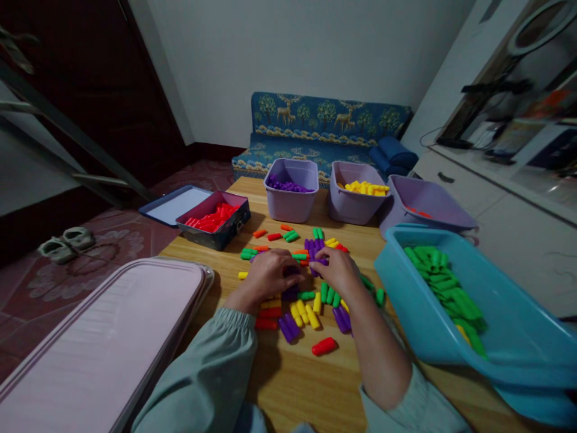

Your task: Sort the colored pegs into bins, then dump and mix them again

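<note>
Short, rounded plastic pieces in purple, green, yellow, red and orange lie scattered over the wooden table. My left hand is curled low over the left part of them, with dark purple pieces showing between and under its fingers; how many it holds is hidden. To its right, my right hand pinches a purple piece between thumb and fingers, beside a cluster of purple ones. Closer to me lie yellow pieces, a purple pair and a single red piece.
Behind the pieces stand purple bins holding purple, yellow and a few red pieces. A blue tub with green pieces is at right. An open tin of red pieces and a pink lid are at left.
</note>
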A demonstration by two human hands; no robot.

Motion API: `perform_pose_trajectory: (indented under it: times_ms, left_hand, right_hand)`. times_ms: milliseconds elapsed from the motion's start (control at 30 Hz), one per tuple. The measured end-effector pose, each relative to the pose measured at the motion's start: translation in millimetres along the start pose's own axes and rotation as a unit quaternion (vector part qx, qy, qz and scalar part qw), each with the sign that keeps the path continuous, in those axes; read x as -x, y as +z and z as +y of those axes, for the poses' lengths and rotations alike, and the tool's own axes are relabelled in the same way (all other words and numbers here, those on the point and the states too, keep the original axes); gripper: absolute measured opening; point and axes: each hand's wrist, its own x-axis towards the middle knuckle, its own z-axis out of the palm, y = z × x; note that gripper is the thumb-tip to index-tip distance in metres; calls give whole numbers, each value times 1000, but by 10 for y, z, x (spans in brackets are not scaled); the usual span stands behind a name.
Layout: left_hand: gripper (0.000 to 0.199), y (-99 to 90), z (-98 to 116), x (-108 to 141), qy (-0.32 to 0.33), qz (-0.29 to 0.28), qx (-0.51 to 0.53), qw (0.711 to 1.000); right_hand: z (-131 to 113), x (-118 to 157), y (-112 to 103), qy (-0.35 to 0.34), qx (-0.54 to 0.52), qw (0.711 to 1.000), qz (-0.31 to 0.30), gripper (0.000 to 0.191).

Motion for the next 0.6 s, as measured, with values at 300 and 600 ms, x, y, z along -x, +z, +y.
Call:
perform_pose_trajectory:
  times_ms: [300, 600]
  left_hand:
    - [45, -35, 102, -18, 2, -84, -77, 993]
    - [43, 121, 128, -44, -109, 105, 91, 984]
  right_hand:
    - [25, -8, 52, -18, -40, 999, -15, 15]
    - [87, -118, 318, 20, -302, 950, 78, 28]
